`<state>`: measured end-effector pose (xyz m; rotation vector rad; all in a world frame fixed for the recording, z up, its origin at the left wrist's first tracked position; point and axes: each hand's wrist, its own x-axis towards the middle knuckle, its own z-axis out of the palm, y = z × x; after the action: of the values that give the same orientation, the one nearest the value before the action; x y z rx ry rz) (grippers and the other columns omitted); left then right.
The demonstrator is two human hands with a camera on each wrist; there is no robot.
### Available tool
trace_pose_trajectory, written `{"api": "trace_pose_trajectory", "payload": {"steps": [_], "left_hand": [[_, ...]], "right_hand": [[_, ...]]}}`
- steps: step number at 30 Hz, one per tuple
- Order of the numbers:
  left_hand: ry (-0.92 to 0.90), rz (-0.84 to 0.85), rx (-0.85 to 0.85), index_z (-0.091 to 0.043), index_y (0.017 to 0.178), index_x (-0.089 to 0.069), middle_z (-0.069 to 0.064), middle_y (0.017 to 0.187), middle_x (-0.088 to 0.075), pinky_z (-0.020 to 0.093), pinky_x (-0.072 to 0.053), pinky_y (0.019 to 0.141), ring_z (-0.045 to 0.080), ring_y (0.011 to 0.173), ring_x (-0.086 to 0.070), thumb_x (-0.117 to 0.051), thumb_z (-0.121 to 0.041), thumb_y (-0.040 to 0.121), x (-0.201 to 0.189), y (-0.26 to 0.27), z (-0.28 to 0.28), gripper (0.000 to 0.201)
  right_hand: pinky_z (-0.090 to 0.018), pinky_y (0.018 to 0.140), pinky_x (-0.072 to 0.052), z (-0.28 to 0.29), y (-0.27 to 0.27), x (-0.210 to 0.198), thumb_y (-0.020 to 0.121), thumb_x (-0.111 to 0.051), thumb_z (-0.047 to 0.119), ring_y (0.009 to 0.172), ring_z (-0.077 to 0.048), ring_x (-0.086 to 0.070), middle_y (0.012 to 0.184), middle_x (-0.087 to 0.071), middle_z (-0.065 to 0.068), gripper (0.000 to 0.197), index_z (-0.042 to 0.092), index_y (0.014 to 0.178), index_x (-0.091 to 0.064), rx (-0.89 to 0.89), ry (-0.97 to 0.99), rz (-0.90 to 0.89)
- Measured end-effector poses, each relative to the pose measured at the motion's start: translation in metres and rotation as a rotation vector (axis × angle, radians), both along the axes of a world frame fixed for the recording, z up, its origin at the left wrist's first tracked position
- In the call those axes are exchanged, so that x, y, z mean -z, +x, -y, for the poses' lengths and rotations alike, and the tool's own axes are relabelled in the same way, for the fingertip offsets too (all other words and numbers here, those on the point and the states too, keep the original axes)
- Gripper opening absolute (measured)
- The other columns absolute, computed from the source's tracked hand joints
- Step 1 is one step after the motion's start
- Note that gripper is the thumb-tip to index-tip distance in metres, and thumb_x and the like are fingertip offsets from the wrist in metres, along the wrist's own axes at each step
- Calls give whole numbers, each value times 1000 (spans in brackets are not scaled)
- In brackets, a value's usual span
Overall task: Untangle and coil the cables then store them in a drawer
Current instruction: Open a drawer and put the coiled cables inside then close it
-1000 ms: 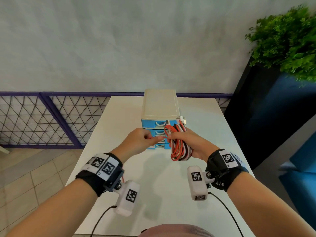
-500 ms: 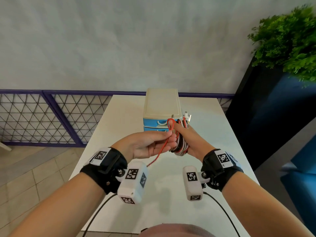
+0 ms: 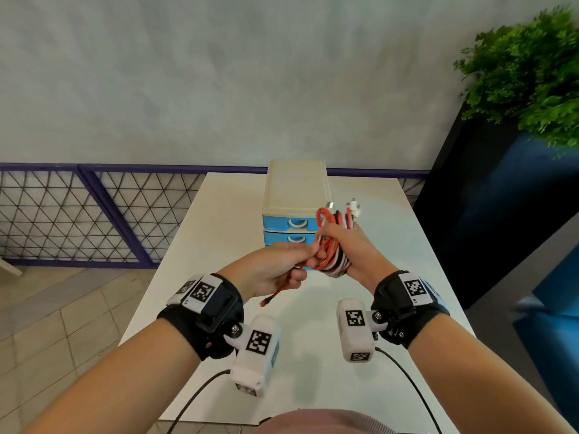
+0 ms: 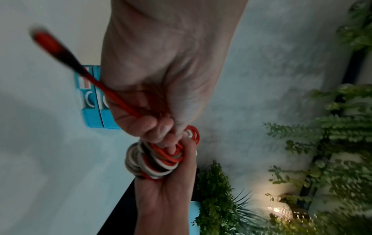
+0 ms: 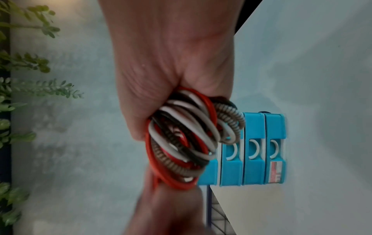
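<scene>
My right hand (image 3: 347,245) grips a coiled bundle of red, white and black cables (image 3: 333,245), held above the white table (image 3: 200,264) in front of the drawer unit (image 3: 296,195). The bundle (image 5: 187,139) fills the right wrist view, with its plug ends (image 3: 352,205) sticking up. My left hand (image 3: 282,264) pinches the loose red cable (image 4: 120,101) next to the bundle; its red end (image 3: 272,299) hangs down below the hand. The unit has a cream top and blue drawers (image 5: 253,149), all closed.
A purple metal fence (image 3: 94,214) runs behind and left of the table. A dark planter (image 3: 488,214) with a green plant (image 3: 532,73) stands at the right. Tiled floor (image 3: 62,324) lies to the left.
My left hand has left the drawer front and taken the red cable, pulling its loose end out toward me. The right hand has lifted the bundle slightly.
</scene>
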<state>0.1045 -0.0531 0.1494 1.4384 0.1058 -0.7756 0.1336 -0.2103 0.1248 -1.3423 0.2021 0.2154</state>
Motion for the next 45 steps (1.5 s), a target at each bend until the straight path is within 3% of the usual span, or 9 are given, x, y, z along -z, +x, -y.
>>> {"api": "trace_pose_trajectory", "payload": {"steps": [6,14,18,25,30,34,38,41,45], "left_hand": [[84,-141,102,-19,83,-57,-7,62,-42,15,-31,44,6,45,-30,-48,-35,97,18,-15,-28,23],[503,728,-41,-17,80,-70,9,76,-70,28,-54,66,13,61,-61,-68,-13,84,15,17,-29,6],[368,697,-95,-16,81,-69,9,71,-68,26,-58,69,16,63,-66,-68,-6,83,12,21,-21,10],[280,589,-320,-13,105,-36,13,77,-72,35,-60,65,26,64,-71,-75,-11,77,23,22,-13,48],[141,378,-295,-8,108,-43,8,83,-73,30,-60,70,18,73,-72,-57,-6,92,23,17,-19,22],[751,976,-38,-25,112,-42,-6,113,-63,30,-50,72,17,99,-61,-62,-12,86,22,11,-32,36],[1185,1601,420,-22,147,-22,0,157,-21,40,-31,113,22,145,-22,-74,-20,73,28,10,-35,90],[1294,1762,533,-13,146,-25,6,155,-29,47,-14,119,25,146,-17,-72,-26,77,37,17,-32,85],[1173,1903,521,-13,127,-49,4,122,-60,40,-9,120,22,127,-49,-71,-22,77,36,28,-32,55]], "right_hand": [[-39,73,-56,38,15,-7,85,-68,17,67,-20,-68,78,-66,-9,23,6,102,-59,190,70,-17],[-33,73,-57,16,-2,-14,89,-64,16,72,-20,-68,80,-69,-10,10,7,93,-66,-225,8,-116],[-43,89,-53,0,-2,-11,83,-68,12,87,-28,-66,98,-65,-20,37,3,117,-60,-285,-68,-85],[-30,74,-58,-14,-7,-5,85,-58,-8,84,-23,-72,93,-70,-15,34,1,118,-60,-362,-25,-36],[-30,72,-59,-9,-5,-1,82,-63,-6,76,-19,-71,81,-72,-9,27,9,104,-67,-310,-188,-33],[-32,69,-59,0,2,0,80,-66,0,69,-21,-69,78,-71,-14,18,-4,98,-66,-341,-366,-122],[-33,74,-58,-10,1,-9,83,-64,1,76,-23,-68,80,-70,-13,13,-2,96,-66,-555,-445,-195],[-26,66,-57,-20,-2,-19,86,-62,4,72,-17,-67,80,-69,-9,11,0,95,-66,-767,-525,-190],[-21,65,-56,-24,-2,-24,88,-59,6,73,-13,-66,83,-68,-6,11,2,96,-65,-887,-546,-183]]}}
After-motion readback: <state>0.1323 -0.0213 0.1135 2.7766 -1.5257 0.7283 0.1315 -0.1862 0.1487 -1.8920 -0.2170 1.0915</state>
